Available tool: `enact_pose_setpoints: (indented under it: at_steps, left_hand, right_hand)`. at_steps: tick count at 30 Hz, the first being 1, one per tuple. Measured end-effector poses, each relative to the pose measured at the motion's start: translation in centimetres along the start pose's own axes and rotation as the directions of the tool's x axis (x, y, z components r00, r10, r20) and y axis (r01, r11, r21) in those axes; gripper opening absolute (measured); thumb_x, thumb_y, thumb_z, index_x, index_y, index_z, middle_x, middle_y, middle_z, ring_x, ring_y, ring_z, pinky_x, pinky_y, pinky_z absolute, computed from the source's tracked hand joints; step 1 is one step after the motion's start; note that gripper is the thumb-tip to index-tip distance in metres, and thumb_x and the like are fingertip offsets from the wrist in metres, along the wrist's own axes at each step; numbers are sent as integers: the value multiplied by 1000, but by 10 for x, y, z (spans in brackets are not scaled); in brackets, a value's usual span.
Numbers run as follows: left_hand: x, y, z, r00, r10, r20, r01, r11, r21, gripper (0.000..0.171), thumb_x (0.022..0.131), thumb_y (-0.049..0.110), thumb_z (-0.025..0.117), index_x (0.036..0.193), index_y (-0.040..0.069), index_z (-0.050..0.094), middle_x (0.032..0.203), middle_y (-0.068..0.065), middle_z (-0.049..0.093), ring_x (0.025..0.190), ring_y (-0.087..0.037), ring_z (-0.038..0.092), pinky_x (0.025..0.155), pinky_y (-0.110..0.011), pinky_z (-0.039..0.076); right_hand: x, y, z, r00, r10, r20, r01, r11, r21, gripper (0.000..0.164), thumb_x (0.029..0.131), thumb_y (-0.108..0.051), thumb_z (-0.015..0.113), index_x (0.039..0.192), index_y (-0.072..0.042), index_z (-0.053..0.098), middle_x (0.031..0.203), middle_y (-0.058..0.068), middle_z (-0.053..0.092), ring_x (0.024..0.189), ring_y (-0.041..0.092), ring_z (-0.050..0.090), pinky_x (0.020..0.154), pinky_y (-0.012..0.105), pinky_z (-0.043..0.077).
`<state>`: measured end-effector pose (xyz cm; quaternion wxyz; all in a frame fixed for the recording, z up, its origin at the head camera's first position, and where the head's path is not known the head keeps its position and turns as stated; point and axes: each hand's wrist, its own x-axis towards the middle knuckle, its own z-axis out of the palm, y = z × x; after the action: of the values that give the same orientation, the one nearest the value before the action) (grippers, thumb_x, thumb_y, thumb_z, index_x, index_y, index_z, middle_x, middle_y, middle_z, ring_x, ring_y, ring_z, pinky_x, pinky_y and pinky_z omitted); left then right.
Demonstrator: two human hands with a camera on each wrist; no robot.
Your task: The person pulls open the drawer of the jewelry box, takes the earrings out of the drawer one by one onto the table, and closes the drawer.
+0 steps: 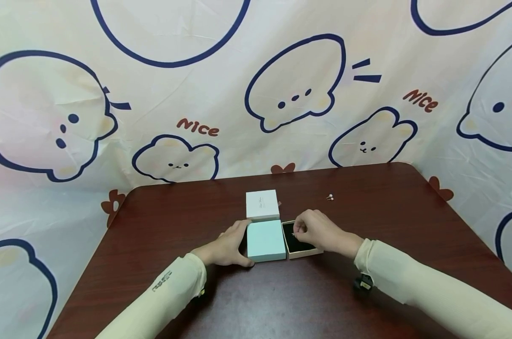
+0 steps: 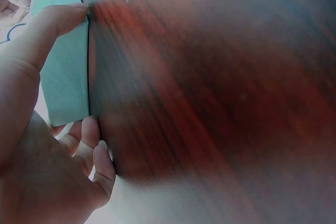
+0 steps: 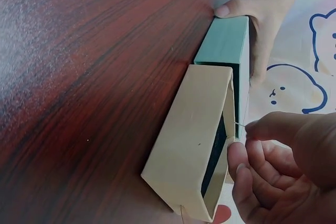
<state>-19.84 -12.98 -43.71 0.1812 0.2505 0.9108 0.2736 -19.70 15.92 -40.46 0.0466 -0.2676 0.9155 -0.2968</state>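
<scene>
Fingers of R hand point(image 1: 317, 230): thumb + index tips closed in a pinch, other fingers curled in; they've got hold of a tiny pc point(image 3: 239, 124), thin + pale, detail too small to tell. It's at the mouth of the tan box point(image 1: 305, 254), toward its left side; can't tell if it touches the lining point(image 1: 289, 241).

L hand point(image 1: 226, 246) is half open, spread approx. the depth of the teal box point(image 1: 266, 240): thumb along its near side, fingers round its left end, gripping it.

Containers: tan box open at top, w/ dark lining inside. Teal box just left of it, plain top face up, contents hidden. White box point(image 1: 262, 205) right behind teal one on far side, w/ small print on top; contents n/a to view.

Two small white beads point(image 1: 329, 197) lie on the table point(image 1: 264, 301), far right, well apart from boxes.

Edges: near faces of teal + tan boxes roughly in line; gap btwn them v. narrow. Tabletop runs wide on near side, also left of L hand + right of tan box. Far edge meets the printed cloth point(image 1: 230, 94), some way behind white box.
</scene>
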Motion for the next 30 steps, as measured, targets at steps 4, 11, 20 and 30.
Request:
enact_pose_setpoints:
  at_steps: [4, 11, 20, 30]
  left_hand:
    - [0, 0, 1, 1000, 2, -3, -2, 1000, 6, 111, 78, 33, 87, 160, 6, 17, 158, -18, 31, 147, -37, 32, 112, -69, 26]
    - [0, 0, 1, 1000, 1, -2, -1, 1000, 6, 111, 77, 33, 87, 159, 6, 18, 157, -17, 32, 147, -36, 33, 112, -67, 27]
    - [0, -1, 1, 1000, 2, -3, -1, 1000, 11, 111, 78, 34, 87, 160, 6, 17, 158, -17, 31, 148, -36, 31, 113, -65, 28]
    - [0, 0, 0, 1000, 7, -4, -7, 1000, 11, 110, 77, 33, 86, 159, 6, 18, 158, -18, 31, 148, -36, 32, 112, -66, 28]
  right_hand:
    - [-2, 1, -1, 1000, -4, -8, 4, 1000, -10, 19, 88, 0, 67, 73, -12, 68, 61, -9, 51, 57, 4, 44, 63, 21, 42]
    - [-4, 1, -4, 1000, 14, -8, -14, 1000, -6, 18, 88, -1, 67, 73, -11, 69, 60, -9, 50, 54, 3, 43, 64, 22, 43]
    - [-7, 6, -7, 1000, 1, -32, -2, 1000, -13, 15, 88, 0, 68, 76, -10, 70, 64, -7, 55, 58, 4, 45, 61, 21, 43]
    - [-11, 12, -10, 998, 16, -67, -17, 1000, -14, 17, 88, -1, 70, 75, -11, 69, 65, -7, 55, 60, 4, 47, 61, 21, 43]
